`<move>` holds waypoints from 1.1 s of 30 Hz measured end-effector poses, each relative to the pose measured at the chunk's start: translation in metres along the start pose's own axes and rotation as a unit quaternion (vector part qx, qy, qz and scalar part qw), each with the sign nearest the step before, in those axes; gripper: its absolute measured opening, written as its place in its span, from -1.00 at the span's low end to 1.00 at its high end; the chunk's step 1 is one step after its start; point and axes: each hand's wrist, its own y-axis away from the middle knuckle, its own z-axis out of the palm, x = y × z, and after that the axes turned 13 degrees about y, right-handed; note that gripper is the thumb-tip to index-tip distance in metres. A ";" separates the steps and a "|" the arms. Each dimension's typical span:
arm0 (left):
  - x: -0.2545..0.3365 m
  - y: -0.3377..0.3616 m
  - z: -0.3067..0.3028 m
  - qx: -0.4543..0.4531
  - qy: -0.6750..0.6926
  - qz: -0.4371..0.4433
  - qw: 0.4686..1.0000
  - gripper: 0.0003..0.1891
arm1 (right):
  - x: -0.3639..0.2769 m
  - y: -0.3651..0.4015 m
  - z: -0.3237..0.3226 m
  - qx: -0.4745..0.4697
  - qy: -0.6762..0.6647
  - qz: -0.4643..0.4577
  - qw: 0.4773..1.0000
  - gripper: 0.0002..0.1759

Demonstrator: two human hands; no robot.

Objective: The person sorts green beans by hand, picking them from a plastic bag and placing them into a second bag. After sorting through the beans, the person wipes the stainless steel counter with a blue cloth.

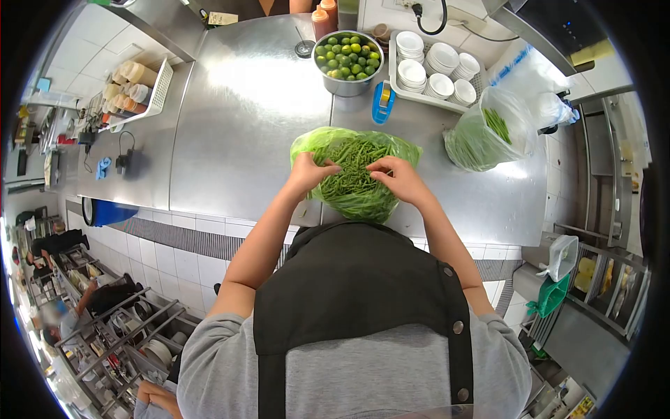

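Note:
A light-green plastic bag (303, 143) lies spread on the steel counter in front of me, filled with a heap of thin green beans (352, 157). My left hand (310, 174) is over the left side of the heap, thumb and fingertips pinched together. From the right, my right hand (399, 178) reaches in with its fingers also pinched, a short gap from the left. Whatever is between the fingertips is too small to make out against the beans. Farther right stands a clear plastic bag (464, 143) with more green beans (496, 126) inside.
Behind the heap are a steel pot (349, 87) of green limes, a blue tape dispenser (382, 103) and a white crate (447, 103) of stacked white bowls. Sauce bottles (321, 22) stand at the back. A white basket (162, 91) of containers is at the left.

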 end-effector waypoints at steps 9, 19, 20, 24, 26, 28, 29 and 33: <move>0.017 0.015 0.010 -0.045 -0.004 -0.036 0.998 -0.75 | -0.006 -0.034 0.013 0.150 -0.278 0.082 0.945 -0.83; 0.019 0.016 0.016 -0.079 -0.021 0.000 0.997 -0.76 | -0.017 -0.030 0.009 0.157 -0.236 0.082 0.955 -0.89; 0.024 0.018 0.017 -0.082 -0.031 -0.010 0.996 -0.76 | -0.013 -0.031 0.010 0.151 -0.257 0.079 0.951 -0.89; 0.021 0.019 0.019 -0.087 -0.003 0.031 0.996 -0.73 | -0.012 -0.030 0.011 0.139 -0.277 0.049 0.950 -0.88; 0.025 0.020 0.023 -0.080 0.008 0.045 0.996 -0.71 | -0.015 -0.029 0.010 0.127 -0.237 0.016 0.963 -0.87; 0.024 0.014 0.028 -0.049 -0.022 0.083 0.995 -0.73 | -0.024 -0.029 0.008 0.114 -0.233 -0.006 0.966 -0.87; 0.023 0.010 0.029 -0.033 -0.037 0.103 0.993 -0.74 | -0.030 -0.029 0.008 0.107 -0.249 -0.013 0.963 -0.87; 0.013 -0.001 0.034 -0.016 -0.009 0.149 0.989 -0.81 | -0.027 -0.033 0.010 0.107 -0.254 0.004 0.961 -0.89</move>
